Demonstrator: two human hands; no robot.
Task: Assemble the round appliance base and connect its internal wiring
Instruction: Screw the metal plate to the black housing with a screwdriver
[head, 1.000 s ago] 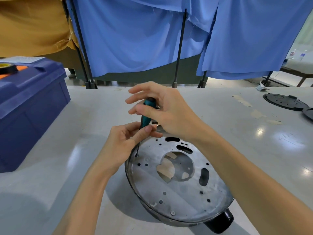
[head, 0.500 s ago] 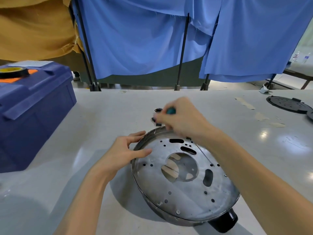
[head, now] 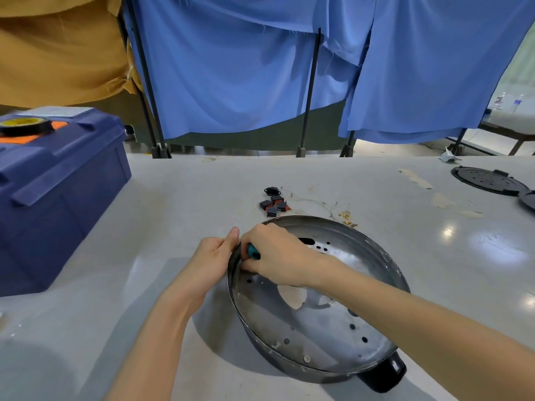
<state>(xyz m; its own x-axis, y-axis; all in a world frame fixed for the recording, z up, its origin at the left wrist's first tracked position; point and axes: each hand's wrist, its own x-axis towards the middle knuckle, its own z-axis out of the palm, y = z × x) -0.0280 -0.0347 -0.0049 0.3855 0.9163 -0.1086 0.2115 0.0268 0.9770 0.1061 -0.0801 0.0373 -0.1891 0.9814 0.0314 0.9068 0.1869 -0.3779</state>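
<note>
The round metal base (head: 318, 322) lies on the grey tabletop (head: 179, 204), near the front edge and a little to the right. It is a shallow pan shape with a flat plate inside; the plate has many small holes and one large opening in the middle. A black knob (head: 385, 374) sticks out from its near side.

The left hand (head: 211, 259) rests against the left rim of the base from outside, and the thumb touches the top of the rim. How tight the left grip is, I cannot tell, because the fingers are hidden behind the palm. The right hand (head: 275, 256) reaches over the rim into the base, and its grip is closed around a screwdriver (head: 253, 251) with a teal handle. Only a short part of the handle shows; the tip is hidden under the hand.

Behind the base, a few small black switches (head: 273, 204) lie together on the tabletop. Just beside them are thin wires (head: 318, 202) with brass terminals (head: 346, 217). A blue box (head: 58, 198) stands at the left, with a tape roll (head: 26, 125) on its lid. Black round covers (head: 489, 180) lie far to the right. Blue cloth (head: 246, 68) hangs behind the tabletop.
</note>
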